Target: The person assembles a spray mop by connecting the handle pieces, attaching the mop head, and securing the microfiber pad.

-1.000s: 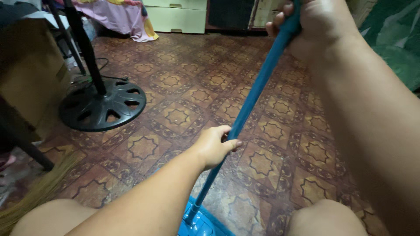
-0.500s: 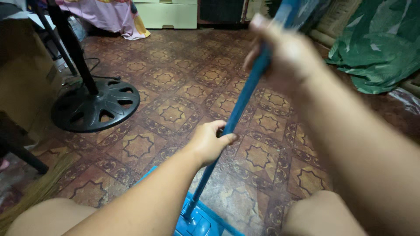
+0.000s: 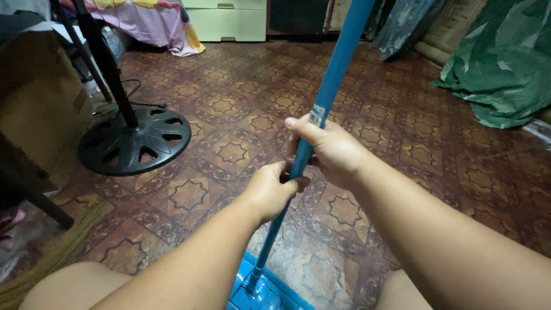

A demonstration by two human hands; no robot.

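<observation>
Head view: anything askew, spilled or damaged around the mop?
Nothing spilled or broken. Both hands, left hand and right hand, grip the blue mop handle. Only oddity: a straw broom lies flat on the patterned floor at lower left, beside the fan base.

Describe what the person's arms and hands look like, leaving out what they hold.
Both forearms are bare as far as the picture shows: no sleeves, gloves, watch, bracelets or rings in view. The left hand and right hand have short nails; the left thumbnail looks dark, perhaps polished. The right forearm fills the lower right of the picture, the left comes up from the bottom middle. Bare knees show at the bottom edge.
</observation>
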